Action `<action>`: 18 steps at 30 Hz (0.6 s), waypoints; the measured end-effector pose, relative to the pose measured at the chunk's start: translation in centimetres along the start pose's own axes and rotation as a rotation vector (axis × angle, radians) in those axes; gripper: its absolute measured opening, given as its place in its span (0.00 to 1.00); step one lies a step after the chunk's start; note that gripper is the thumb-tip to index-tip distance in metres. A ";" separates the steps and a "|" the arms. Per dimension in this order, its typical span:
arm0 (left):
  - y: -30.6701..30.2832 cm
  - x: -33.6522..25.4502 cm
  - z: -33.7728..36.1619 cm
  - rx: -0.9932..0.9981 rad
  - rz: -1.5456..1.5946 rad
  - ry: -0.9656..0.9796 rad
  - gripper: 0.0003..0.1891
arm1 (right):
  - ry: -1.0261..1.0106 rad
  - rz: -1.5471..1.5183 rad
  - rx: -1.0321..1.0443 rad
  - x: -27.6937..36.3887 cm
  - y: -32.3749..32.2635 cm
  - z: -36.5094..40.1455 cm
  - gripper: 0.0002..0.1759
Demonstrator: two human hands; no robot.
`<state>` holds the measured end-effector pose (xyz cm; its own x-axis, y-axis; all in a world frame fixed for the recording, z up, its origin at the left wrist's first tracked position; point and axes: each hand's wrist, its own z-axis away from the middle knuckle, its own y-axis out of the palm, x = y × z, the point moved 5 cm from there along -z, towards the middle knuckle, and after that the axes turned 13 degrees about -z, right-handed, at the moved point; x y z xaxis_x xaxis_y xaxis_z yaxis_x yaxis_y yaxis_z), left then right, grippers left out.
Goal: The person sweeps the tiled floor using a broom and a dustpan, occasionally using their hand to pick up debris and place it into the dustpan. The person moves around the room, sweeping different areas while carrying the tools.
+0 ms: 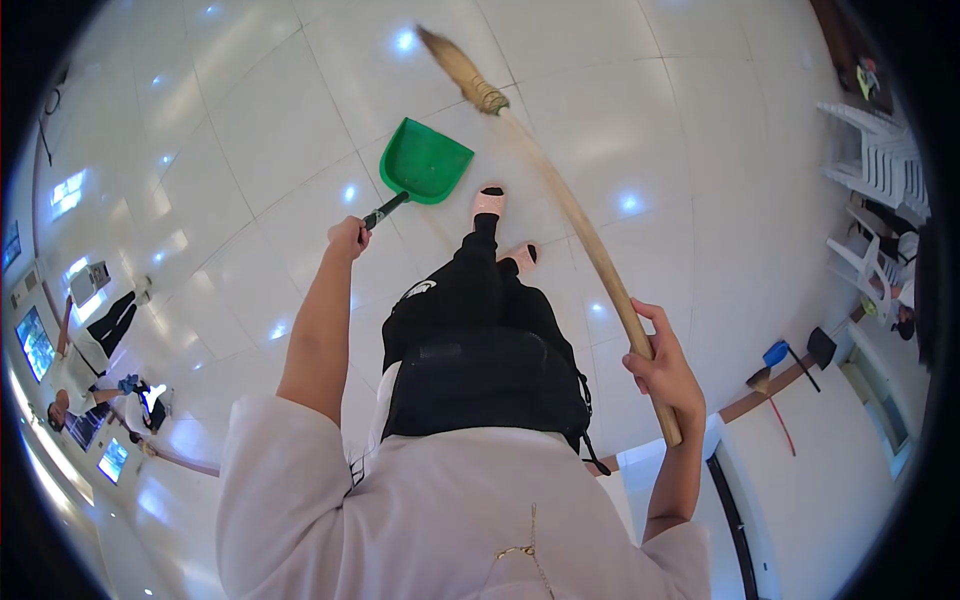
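My left hand (349, 237) is wrapped round the dark handle of a green dustpan (428, 163). Its pan shows no visible litter and points away from me, close over the tiled floor. In my right hand (664, 365) is the light wooden handle of a broom (580, 225), gripped near its lower end in this view. The brown bristle head (458, 70), bound with cord, reaches up and left past the dustpan and looks slightly blurred. My feet in pink shoes (489, 201) stand between the two tools.
Glossy pale tiles (280, 120) cover the floor. White plastic chairs (880, 155) are stacked at the right, with a person (905, 290) near them. A blue dustpan (775, 352) and other cleaning tools lean by the right wall. People (75, 385) are at the far left.
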<state>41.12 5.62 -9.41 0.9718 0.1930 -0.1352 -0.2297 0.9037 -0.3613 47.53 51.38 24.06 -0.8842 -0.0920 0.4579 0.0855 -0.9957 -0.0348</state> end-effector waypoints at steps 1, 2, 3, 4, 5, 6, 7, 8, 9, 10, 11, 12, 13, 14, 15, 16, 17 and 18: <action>0.0 0.0 0.0 0.005 0.009 -0.006 0.04 | 0.006 -0.022 -0.018 0.3 -0.2 0.3 0.35; -0.1 0.0 -0.1 -0.011 0.020 0.002 0.04 | 0.005 -0.012 -0.020 0.7 -0.2 0.4 0.35; -0.1 -0.1 -0.1 -0.027 0.032 0.009 0.04 | 0.006 -0.021 -0.036 1.3 -0.3 0.6 0.35; -0.1 -0.2 0.2 -0.022 0.039 0.006 0.04 | 0.006 -0.031 -0.052 1.8 -0.6 1.0 0.35; -0.1 -0.3 0.2 -0.034 0.012 0.003 0.04 | 0.005 -0.020 -0.052 2.1 -0.9 1.1 0.35; -0.2 -0.2 0.2 -0.046 -0.013 0.000 0.04 | 0.006 -0.062 -0.057 2.2 -1.4 1.4 0.35; -0.3 -0.1 -0.1 -0.043 0.000 -0.004 0.04 | 0.006 -0.102 -0.061 2.5 -1.8 1.6 0.36; -0.4 0.2 -0.6 -0.003 -0.028 -0.006 0.05 | 0.005 -0.090 -0.059 2.7 -1.9 1.8 0.36; -0.4 0.3 -0.4 0.039 -0.058 -0.006 0.06 | -0.004 -0.146 -0.062 2.8 -2.0 2.0 0.36; -0.5 0.4 -0.1 0.042 -0.048 -0.009 0.06 | -0.014 -0.202 -0.067 2.9 -2.0 2.3 0.36; -0.9 0.3 -0.1 0.033 -0.234 0.029 0.10 | -0.018 -0.192 -0.069 2.9 -2.0 2.7 0.36; -1.1 -0.2 0.6 0.022 -0.419 0.068 0.14 | -0.024 -0.225 -0.075 2.9 -2.2 3.1 0.36; -1.1 -0.6 0.9 0.027 -0.408 0.066 0.14 | -0.030 -0.259 -0.080 2.8 -2.4 3.6 0.36; -1.5 -2.1 1.3 -0.088 -0.703 0.238 0.17 | -0.032 -0.247 -0.079 3.0 -2.7 4.2 0.36; -1.5 -3.4 2.1 -0.209 -0.994 0.412 0.21 | -0.037 -0.267 -0.056 3.2 -2.8 5.0 0.36; -1.4 -4.1 3.1 -0.209 -0.982 0.407 0.21 | -0.041 -0.289 -0.031 3.4 -3.0 5.8 0.37; -0.7 -5.7 5.0 -0.387 -1.163 0.605 0.23 | -0.029 -0.298 -0.054 3.7 -3.2 7.0 0.37; 0.1 -6.7 7.0 -0.575 -1.335 0.804 0.25 | -0.030 -0.303 -0.055 3.7 -3.5 8.8 0.37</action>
<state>34.93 7.11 -2.11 0.2563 -0.9488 0.1848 0.5221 -0.0250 -0.8525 47.96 54.58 33.72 -0.8516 0.2090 0.4807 -0.2061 -0.9767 0.0596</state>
